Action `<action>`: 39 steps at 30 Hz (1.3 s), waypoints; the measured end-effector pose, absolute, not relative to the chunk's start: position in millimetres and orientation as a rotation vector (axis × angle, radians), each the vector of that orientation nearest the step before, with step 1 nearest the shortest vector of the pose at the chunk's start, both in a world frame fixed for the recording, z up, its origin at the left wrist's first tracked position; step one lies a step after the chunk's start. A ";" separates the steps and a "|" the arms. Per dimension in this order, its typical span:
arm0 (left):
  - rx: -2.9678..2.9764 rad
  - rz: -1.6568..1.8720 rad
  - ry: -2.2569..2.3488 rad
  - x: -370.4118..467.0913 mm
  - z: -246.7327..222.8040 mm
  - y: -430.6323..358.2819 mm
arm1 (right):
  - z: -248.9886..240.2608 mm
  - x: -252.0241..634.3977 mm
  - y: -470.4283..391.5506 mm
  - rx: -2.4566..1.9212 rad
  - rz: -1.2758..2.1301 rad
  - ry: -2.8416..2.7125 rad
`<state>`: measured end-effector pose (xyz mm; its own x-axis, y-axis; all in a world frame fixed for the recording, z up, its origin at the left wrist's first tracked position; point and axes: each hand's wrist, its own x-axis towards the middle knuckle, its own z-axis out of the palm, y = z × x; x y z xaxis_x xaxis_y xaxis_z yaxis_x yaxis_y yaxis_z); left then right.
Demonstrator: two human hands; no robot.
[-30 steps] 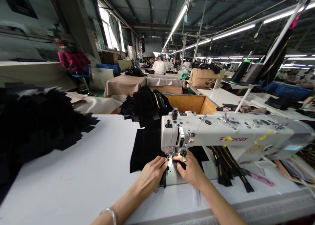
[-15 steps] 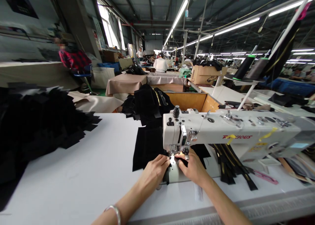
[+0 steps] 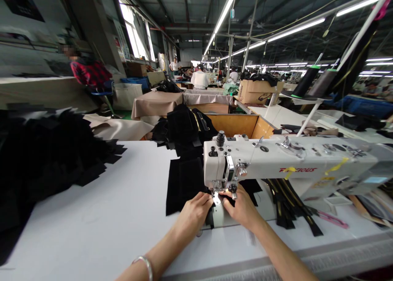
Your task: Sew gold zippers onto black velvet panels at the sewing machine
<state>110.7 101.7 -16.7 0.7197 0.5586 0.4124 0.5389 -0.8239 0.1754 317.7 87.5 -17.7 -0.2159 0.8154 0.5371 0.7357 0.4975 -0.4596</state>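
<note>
Black fabric (image 3: 184,182) lies flat under the head of a white sewing machine (image 3: 254,162), partly hidden by the machine and my hands. Left of the presser foot (image 3: 217,197), my left hand (image 3: 196,209) presses its closed fingers on the fabric near the needle. On the other side, my right hand (image 3: 241,207) has thumb and fingers bent round the fabric, with fingertips close to the foot and partly hidden behind it. A small lamp lights the needle area.
A large stack of black pieces (image 3: 46,150) covers the table's left side. More black pieces with gold zips (image 3: 187,127) are heaped behind the machine. Zip strips (image 3: 282,207) and pink-handled scissors (image 3: 333,219) lie at right. Thread cones (image 3: 305,82) stand above. Co-workers sit farther off.
Both hands stay almost in place beside the needle, and the fabric has barely shifted. The view has moved very slightly. The person in the plaid shirt leans a little farther left.
</note>
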 end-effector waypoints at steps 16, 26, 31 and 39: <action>2.924 0.583 1.120 110.4 -23.7 97.9 | -19.0 313.8 83.9 -1.437 -0.075 -1.925; 2.924 0.288 1.371 116.0 -35.3 95.9 | -22.3 311.5 83.0 -1.378 -0.164 -2.030; 2.920 0.218 1.446 117.3 -32.1 91.9 | -23.1 307.8 81.3 -1.347 -0.199 -2.033; 2.856 0.205 1.823 104.3 -26.7 93.8 | -25.2 303.2 84.0 -1.421 -0.242 -1.988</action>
<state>104.3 93.8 -26.7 0.4252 0.8743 0.2342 0.9044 -0.4006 -0.1467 303.2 84.0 -25.2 -0.1800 0.7686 0.6138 0.8934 0.3889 -0.2250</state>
